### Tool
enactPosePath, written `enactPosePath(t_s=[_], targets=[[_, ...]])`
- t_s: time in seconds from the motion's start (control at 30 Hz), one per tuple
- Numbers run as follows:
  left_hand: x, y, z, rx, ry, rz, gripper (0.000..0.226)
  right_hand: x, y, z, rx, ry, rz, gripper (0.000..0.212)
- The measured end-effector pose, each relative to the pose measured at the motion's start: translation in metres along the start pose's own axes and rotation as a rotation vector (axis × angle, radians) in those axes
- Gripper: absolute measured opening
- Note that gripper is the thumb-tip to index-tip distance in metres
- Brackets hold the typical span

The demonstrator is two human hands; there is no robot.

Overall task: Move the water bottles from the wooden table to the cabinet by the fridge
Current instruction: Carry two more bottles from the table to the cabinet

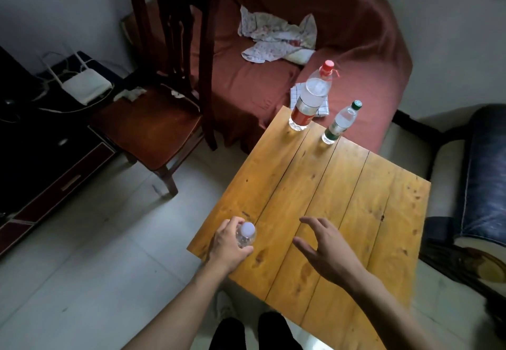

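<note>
Left hand (228, 248): grip curled round a white-capped bottle (245, 234) at the worktop's (342, 199) near-left corner | Right hand (325, 251): above the worktop, grip wide, fingers spread, holding nothing | Red-capped bottle (310, 97) and green-capped bottle (341, 122): upright at far edge

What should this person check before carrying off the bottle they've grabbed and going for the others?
1. Left hand grips the white-capped bottle: ok.
2. White cap on that bottle: in place, ok; how tight, cannot tell.
3. Right hand free, fingers spread above the wooden table: ok.
4. Red-capped bottle and green-capped bottle upright at the far edge, capped: ok.
5. Those two within reach from here: cannot tell.
6. Cabinet by the fridge ready: cannot tell, out of view.
</note>
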State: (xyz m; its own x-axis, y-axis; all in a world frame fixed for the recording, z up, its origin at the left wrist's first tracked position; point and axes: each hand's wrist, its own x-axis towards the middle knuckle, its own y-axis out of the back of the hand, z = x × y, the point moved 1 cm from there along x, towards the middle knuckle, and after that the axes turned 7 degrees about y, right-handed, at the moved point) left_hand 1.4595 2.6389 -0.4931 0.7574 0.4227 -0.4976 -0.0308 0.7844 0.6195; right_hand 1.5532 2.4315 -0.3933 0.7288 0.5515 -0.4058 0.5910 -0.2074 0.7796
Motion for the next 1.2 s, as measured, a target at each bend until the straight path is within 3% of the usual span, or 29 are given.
enactPosePath(t_s=[0.17, 0.5, 0.87, 1.2], targets=[[0.018, -0.019, -0.006, -0.011, -0.086, 0.132, 0.050, 0.005, -0.001, 0.010, 0.039, -0.057, -0.010, 0.061], [0.026, -0.028, -0.013, 0.010, -0.155, 0.163, 0.053, 0.008, 0.005, 0.037, 0.065, -0.108, -0.016, 0.060], [0.020, -0.005, 0.088, -0.004, -0.271, 0.204, 0.059, 0.008, 0.070, 0.074, 0.152, -0.098, 0.106, 0.059], [0.065, 0.018, 0.151, 0.046, -0.354, 0.239, 0.057, 0.027, 0.116, 0.093, 0.211, -0.150, 0.218, 0.058]])
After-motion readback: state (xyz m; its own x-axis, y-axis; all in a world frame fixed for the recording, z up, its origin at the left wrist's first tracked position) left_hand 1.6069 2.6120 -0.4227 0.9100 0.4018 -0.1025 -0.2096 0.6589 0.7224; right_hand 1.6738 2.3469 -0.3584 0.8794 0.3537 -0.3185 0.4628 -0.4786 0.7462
